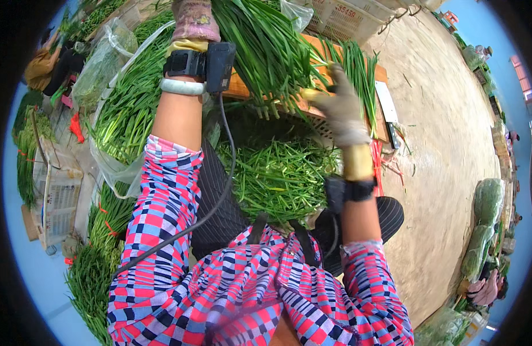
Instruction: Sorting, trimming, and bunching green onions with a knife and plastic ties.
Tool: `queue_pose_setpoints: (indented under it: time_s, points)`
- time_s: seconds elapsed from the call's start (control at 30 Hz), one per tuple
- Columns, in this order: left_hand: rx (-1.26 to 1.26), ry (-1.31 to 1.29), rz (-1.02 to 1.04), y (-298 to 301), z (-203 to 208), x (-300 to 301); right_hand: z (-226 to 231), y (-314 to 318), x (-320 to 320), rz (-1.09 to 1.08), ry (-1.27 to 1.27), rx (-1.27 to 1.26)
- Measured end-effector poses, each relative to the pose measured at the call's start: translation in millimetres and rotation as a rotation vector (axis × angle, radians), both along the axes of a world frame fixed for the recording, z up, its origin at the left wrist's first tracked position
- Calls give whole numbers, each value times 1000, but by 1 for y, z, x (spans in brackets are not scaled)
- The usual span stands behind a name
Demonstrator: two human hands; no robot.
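Observation:
A thick bunch of garlic chives [269, 49] hangs over a wooden board [238, 86], its pale cut ends toward me. My left hand [195, 22], in a dirty pink glove, is closed on the bunch at the upper edge of the view; its fingertips are hidden. My right hand [342, 109], in a grey and yellow glove and slightly blurred, has its fingers apart beside the stem ends. A smaller lot of chives [363, 75] lies on the board to its right. Next to that rests a cleaver [386, 102] with a dark handle. Green trimmings [283, 179] are heaped below, between my knees.
On the left, more chives [130, 106] lie in an opened plastic bag [119, 173]. White crates stand at the far side [338, 23] and far left [61, 184]. Red ties [380, 167] hang at the board's right. A cable [228, 167] runs along my left arm. Wrapped bundles [485, 213] line the right.

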State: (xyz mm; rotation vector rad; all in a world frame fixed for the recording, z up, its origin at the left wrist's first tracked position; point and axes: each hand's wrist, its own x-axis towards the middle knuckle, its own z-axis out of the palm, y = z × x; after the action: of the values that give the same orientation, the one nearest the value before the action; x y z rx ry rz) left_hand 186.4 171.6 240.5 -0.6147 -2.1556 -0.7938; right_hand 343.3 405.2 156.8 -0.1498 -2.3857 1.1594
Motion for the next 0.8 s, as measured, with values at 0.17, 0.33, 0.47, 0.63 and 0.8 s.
queue_pose_setpoints:
  time_s: [0.17, 0.33, 0.47, 0.63, 0.8]
  points:
    - [1055, -683, -870, 17, -38, -29, -13, -32, -25, -128, 87, -273]
    - [1070, -599, -815, -44, -75, -56, -23, -29, -10, 154, 117, -484]
    - [1061, -636, -916, -90, -119, -82, -12, -23, 57, 442, 141, -791]
    - [1643, -869, -1468, -188, -170, -129, -8, -13, 134, 345, -16, -891]
    - [1669, -428, -869, -141, -122, -90, -61, 38, 122, 193, -741, 82]
